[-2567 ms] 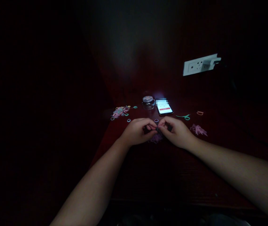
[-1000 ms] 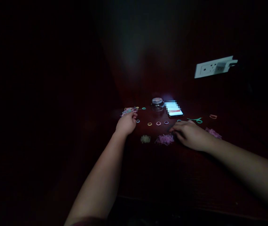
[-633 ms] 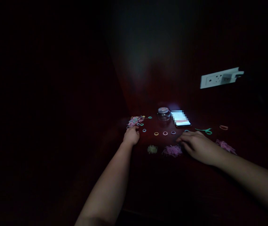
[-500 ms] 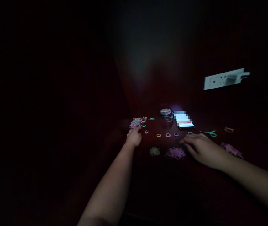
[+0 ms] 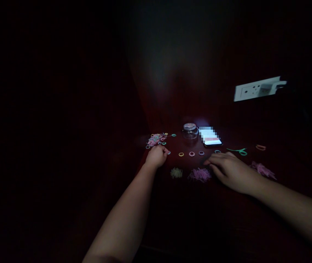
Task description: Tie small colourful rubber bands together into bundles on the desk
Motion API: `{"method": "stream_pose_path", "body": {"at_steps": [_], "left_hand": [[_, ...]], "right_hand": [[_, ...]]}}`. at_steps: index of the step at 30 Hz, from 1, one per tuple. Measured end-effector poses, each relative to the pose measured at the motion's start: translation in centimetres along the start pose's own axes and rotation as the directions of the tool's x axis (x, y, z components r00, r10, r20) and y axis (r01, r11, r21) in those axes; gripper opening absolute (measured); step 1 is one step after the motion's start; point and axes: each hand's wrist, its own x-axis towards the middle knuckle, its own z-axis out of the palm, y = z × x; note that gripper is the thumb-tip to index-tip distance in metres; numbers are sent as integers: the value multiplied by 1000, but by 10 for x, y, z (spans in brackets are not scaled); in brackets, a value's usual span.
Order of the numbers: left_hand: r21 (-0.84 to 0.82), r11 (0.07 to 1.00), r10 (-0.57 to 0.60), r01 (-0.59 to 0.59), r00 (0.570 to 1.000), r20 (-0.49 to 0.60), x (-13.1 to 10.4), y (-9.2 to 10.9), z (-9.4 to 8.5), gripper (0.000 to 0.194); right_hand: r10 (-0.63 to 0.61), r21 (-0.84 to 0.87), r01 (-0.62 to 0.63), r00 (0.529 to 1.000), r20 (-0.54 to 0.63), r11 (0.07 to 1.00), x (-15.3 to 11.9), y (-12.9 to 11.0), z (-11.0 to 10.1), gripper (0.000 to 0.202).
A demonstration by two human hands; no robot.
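Observation:
My left hand (image 5: 156, 157) rests low over the dark table, with its thumb and fingertips closed at a small blue hair tie (image 5: 169, 152). Just beyond it lies a heap of mixed-colour hair ties (image 5: 156, 139). To its right sit a yellow hair tie (image 5: 181, 154), a pink hair tie (image 5: 192, 154) and a purple hair tie (image 5: 201, 153) in a row. My right hand (image 5: 228, 171) hovers or rests beside a pile of thin purple bands (image 5: 200, 174), its fingers loosely bent and apart, with nothing visible in them. Another blue hair tie (image 5: 217, 151) shows behind its fingers.
A pile of thin yellowish bands (image 5: 176, 172) lies nearest the left forearm; pink bands (image 5: 264, 170) lie beyond the right wrist. Behind stand a lidded clear jar (image 5: 190, 131) and a lit phone (image 5: 210, 136). A green band (image 5: 242, 152), an orange band (image 5: 260, 147) and a wall socket (image 5: 254, 89) are at right.
My left hand has moved from the heap towards me and to the right, onto the blue hair tie. My right hand has barely moved. The view has shifted slightly.

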Motion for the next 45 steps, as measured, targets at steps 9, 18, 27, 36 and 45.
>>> {"method": "stream_pose_path", "body": {"at_steps": [9, 18, 27, 36, 45], "left_hand": [[-65, 985, 148, -160, 976, -160, -6, 46, -18, 15], [-204, 783, 581, -587, 808, -95, -36, 107, -27, 11], [-263, 740, 606, -619, 783, -138, -36, 107, -25, 18], [-267, 735, 595, -623, 782, -186, -37, 106, -25, 8], [-224, 760, 580, -611, 792, -192, -35, 103, -21, 6]], "right_hand": [[-77, 28, 76, 997, 31, 997, -3, -15, -8, 22], [82, 69, -77, 994, -75, 995, -2, -23, -7, 8], [27, 124, -18, 997, -74, 992, 0, -23, -5, 14], [25, 145, 3, 981, -193, 989, -1, -23, -9, 4], [-49, 163, 91, 968, -247, 982, -2, -24, -10, 5]]}}
